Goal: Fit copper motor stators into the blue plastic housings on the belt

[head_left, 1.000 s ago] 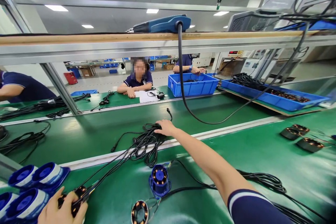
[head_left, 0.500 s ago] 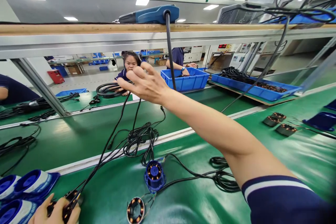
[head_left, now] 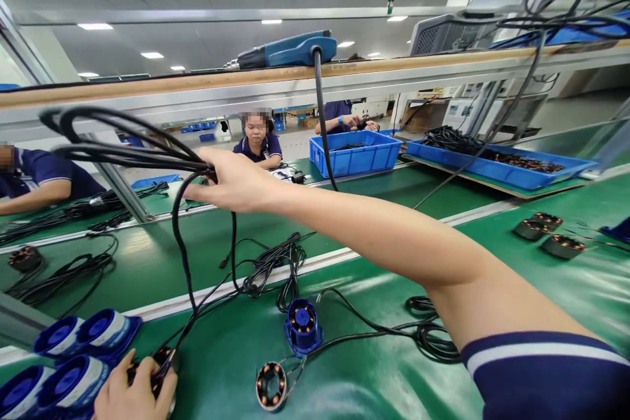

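Note:
My right hand (head_left: 233, 178) is stretched forward over the bench, closed around a looped black cable (head_left: 132, 144) whose coils stick out to the left. Two strands hang from it toward the green mat. At the lower left, my left hand (head_left: 135, 388) grips a dark motor stator (head_left: 162, 361) with thin coloured wires and black cable at it; its fingers partly hide the stator. Right of that hand lies a bare ring stator (head_left: 271, 386) with copper windings. Just behind this ring sits a blue motor housing (head_left: 304, 327) with a stator inside, wired to black cable.
Blue-and-white housings (head_left: 73, 380) crowd the left corner. Tangled cable (head_left: 275, 262) lies across the white rail. An electric screwdriver (head_left: 288, 50) rests on the shelf above, its cord hanging down. Blue bins (head_left: 354, 152) and co-workers are beyond; several stators (head_left: 564, 246) lie at right.
My right hand has moved left and slightly down, swinging the cable loops out leftward. The left hand still grips the stator. The view has shifted left and tilted up a little.

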The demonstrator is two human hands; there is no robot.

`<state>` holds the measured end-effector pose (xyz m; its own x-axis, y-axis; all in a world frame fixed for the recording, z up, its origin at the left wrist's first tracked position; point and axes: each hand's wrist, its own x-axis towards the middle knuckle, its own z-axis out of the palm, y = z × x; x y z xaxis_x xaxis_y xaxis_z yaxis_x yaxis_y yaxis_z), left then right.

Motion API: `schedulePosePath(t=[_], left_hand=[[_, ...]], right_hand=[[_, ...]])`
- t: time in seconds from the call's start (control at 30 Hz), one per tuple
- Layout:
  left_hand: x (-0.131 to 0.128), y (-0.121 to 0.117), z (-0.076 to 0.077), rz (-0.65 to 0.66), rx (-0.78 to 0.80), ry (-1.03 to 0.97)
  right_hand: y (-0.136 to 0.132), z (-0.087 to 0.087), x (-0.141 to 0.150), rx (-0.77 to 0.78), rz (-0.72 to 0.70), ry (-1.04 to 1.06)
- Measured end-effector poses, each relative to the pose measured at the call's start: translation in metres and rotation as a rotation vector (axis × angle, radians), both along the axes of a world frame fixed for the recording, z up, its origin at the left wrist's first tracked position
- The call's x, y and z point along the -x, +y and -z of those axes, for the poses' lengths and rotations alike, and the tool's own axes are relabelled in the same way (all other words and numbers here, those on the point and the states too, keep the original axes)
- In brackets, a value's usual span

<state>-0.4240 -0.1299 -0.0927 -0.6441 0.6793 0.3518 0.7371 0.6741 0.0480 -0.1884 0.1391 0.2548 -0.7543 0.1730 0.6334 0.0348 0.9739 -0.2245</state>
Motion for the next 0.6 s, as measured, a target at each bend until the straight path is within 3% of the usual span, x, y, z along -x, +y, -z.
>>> schedulePosePath(t=[0.07, 0.17, 0.27, 0.33, 0.4, 0.47, 0.6], left_hand=[[-0.001, 0.0, -0.005, -0.009, 0.039, -0.035], [-0.009, -0.001, -0.014, -0.04, 0.048, -0.084], [-0.02, 0.0, -0.022, -0.028, 0.019, -0.058], [-0.026, 0.0, -0.024, -0.01, 0.005, -0.039], [-0.029, 0.001, -0.025, 0.001, -0.007, -0.035], [-0.03, 0.001, -0.025, -0.001, -0.021, -0.022], [-0.025, 0.0, -0.019, 0.013, -0.011, 0.023]], right_hand=[[0.005, -0.011, -0.008, -0.136, 0.092, -0.013], [0.035, -0.022, -0.024, -0.501, 0.24, 0.054], [0.077, -0.008, -0.039, -0.718, 0.292, -0.012], [0.099, 0.018, -0.048, -0.665, 0.329, -0.153], [0.107, 0.055, -0.057, -0.459, 0.332, -0.317], [0.099, 0.102, -0.064, -0.252, 0.258, -0.462], [0.058, 0.199, -0.073, -0.046, 0.023, -0.67]])
